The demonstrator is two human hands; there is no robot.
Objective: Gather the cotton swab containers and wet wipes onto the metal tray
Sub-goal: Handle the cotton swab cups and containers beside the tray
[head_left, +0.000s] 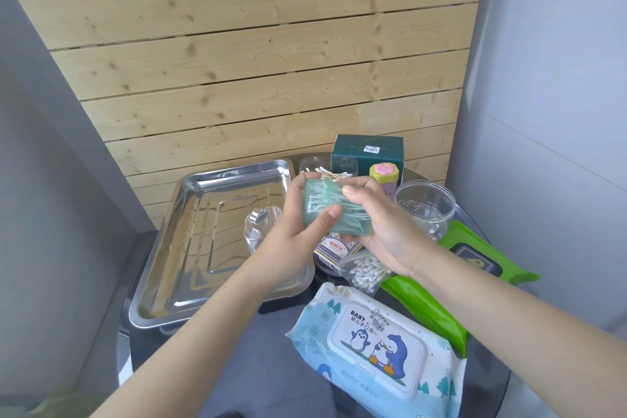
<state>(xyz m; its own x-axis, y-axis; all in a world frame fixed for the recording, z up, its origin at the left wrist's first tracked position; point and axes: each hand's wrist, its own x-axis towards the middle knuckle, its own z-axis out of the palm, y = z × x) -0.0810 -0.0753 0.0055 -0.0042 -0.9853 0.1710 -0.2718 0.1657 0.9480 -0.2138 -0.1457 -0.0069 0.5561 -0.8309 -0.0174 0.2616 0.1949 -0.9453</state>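
— So why are both of our hands on the green swab container [325, 210]?

— Probably to steady it. Our left hand [298, 231] wraps its near side with the thumb across the front, and our right hand [380, 224] clamps the far end; it's held in the air just right of the metal tray [176, 248].

— Is anything on the tray already?

— One clear lidded container [259, 229] sits at its right side. The blue wet wipes [376, 353] and green wet wipes [441, 288] lie on the table off the tray, with a clear box of white swabs [364, 271] between them.

— So we're early?

— We'd judge so.
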